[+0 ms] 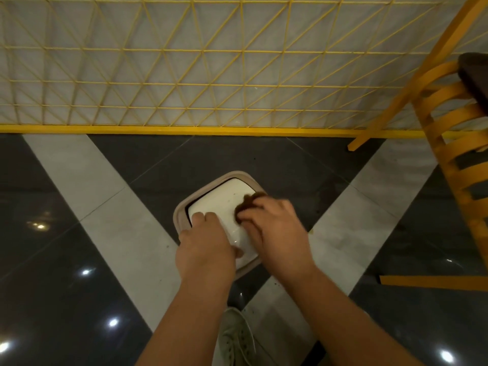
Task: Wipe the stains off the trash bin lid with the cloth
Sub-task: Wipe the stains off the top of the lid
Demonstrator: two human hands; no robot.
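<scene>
A small trash bin stands on the floor below me, its white lid (pixel 224 200) set in a beige rim (pixel 182 207). My left hand (pixel 206 244) rests on the lid's near left part with its fingers laid over the surface. At the lid's right side, my right hand (pixel 277 231) grips a dark brown cloth (pixel 249 200) and presses it onto the lid. A few small dark specks show on the lid's far part. The near edge of the lid is hidden under my hands.
A yellow wire-mesh fence (pixel 184 83) runs along the floor behind the bin. A yellow wooden chair (pixel 454 143) stands to the right, one leg (pixel 433 282) lying low near the bin. My shoe (pixel 236 336) is just below the bin on the glossy tiled floor.
</scene>
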